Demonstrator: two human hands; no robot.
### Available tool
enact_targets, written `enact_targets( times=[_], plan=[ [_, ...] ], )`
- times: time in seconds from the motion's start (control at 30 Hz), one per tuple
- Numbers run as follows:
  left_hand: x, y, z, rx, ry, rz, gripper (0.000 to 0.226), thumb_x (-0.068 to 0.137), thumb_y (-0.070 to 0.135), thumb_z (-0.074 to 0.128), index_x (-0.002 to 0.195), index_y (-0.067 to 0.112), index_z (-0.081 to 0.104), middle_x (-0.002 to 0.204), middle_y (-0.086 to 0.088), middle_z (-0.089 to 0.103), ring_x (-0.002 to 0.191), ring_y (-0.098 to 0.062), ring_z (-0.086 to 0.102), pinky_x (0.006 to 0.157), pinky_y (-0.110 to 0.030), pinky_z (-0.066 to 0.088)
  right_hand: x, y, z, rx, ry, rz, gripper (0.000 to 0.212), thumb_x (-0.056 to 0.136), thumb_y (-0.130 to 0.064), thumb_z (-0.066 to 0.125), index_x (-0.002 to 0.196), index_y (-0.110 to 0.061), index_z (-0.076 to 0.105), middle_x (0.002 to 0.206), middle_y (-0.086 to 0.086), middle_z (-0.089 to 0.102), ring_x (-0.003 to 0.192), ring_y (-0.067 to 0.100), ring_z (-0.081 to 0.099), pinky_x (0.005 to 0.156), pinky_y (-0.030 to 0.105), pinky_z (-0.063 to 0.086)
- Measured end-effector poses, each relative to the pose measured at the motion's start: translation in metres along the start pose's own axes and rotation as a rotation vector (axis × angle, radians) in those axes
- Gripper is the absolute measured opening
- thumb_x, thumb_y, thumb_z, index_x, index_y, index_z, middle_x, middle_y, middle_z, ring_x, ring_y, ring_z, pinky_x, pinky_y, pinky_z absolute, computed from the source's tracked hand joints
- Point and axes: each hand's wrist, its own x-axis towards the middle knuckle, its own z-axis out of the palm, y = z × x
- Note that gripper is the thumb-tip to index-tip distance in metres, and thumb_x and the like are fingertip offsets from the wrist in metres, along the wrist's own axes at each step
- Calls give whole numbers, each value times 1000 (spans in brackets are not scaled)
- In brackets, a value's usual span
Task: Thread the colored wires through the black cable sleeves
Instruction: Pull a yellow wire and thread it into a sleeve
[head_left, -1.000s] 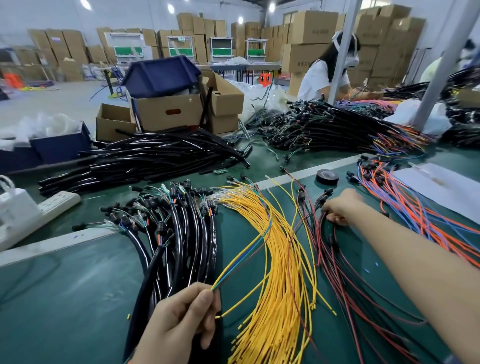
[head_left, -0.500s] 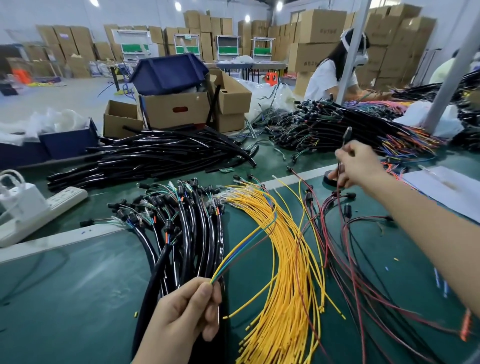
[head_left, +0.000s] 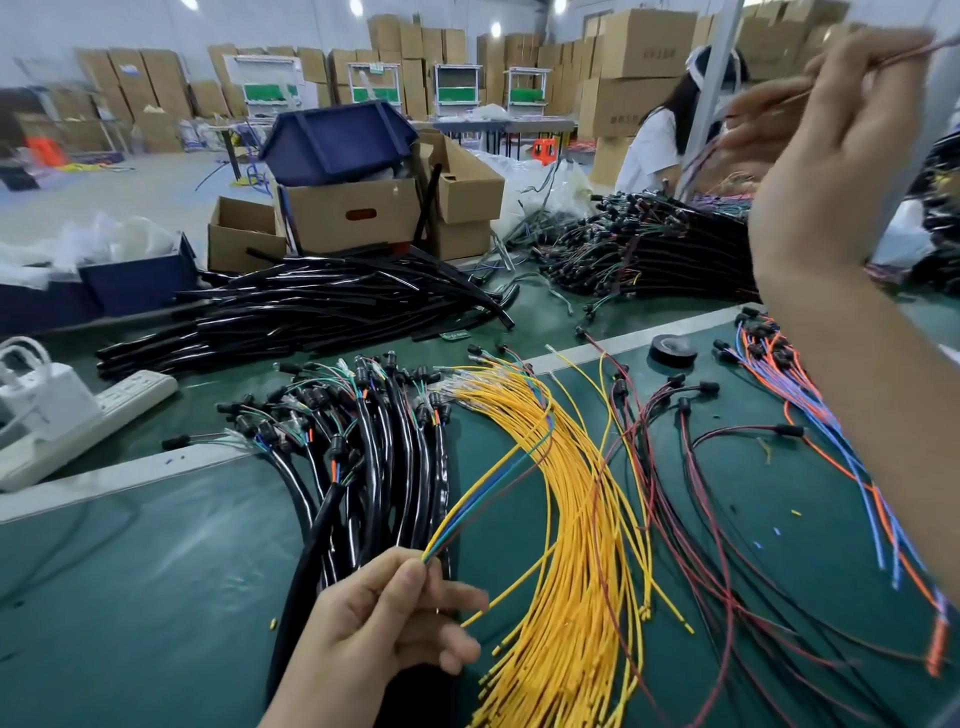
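High above right of bench, my right hand now pinches dark red wire, lifted off red pile within last second. Left hand pinches mixed wire bundle low; black sleeves lie behind, apart. I judge threading not begun.

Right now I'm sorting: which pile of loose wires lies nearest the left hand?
The yellow wires, beside the left hand; the red wires and orange wires lie farther right.
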Motion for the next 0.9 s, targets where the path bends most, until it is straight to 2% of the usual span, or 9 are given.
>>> enact_targets(
  times=[0.07,0.13,0.23,0.47,0.63,0.77,0.83,0.9],
  plan=[
    [0,-2,-1,10,16,-2,25,82,19,47,75,-4,53,87,-34,67,54,-34,63,49,-31,51,-6,4,4,24,-95,133,23,103,-20,29,86,-16,44,71,6,70,52,21,62,49,29,49],
    [0,-3,-1,16,30,2,26,81,19,47,74,-6,51,90,-32,68,56,-33,65,50,-29,52,-13,6,5,63,-111,226,26,103,-22,27,84,-15,43,70,9,71,49,23,62,46,26,47],
    [2,-4,0,34,20,12,27,81,19,46,72,-6,49,94,-28,69,61,-30,66,54,-28,53,-13,1,2,222,-36,310,28,104,-31,27,88,-13,42,75,16,72,50,27,64,45,25,47],
    [1,-3,-1,57,15,1,27,80,18,46,70,-6,50,92,-29,68,60,-28,65,54,-28,53,-12,-8,4,487,101,639,35,104,-34,29,84,-13,47,66,10,70,48,17,59,47,21,47],
    [3,-2,-1,64,14,-2,28,81,19,45,73,-8,49,93,-29,68,62,-28,66,56,-28,53,-13,-22,6,970,199,858,45,105,-31,29,74,-5,50,57,11,64,38,12,53,36,17,40],
    [3,-4,-1,57,7,-23,30,81,20,44,76,-9,48,96,-27,69,69,-32,69,59,-29,55,-21,-35,10,1311,197,909,47,105,-19,31,71,4,53,54,15,60,34,15,50,31,17,38],
    [3,-4,-1,8,20,-40,28,82,20,44,75,-6,46,100,-25,69,80,-35,71,62,-30,57,-28,-37,15,1302,151,954,48,104,-14,34,66,5,56,54,13,60,36,12,49,34,17,39],
    [2,-2,-2,-117,40,-83,25,86,18,41,74,-3,45,104,-27,68,91,-40,68,65,-34,58,-45,-32,24,1161,95,1048,47,104,-16,34,67,1,57,51,8,59,40,8,46,39,12,37]
  ],
)
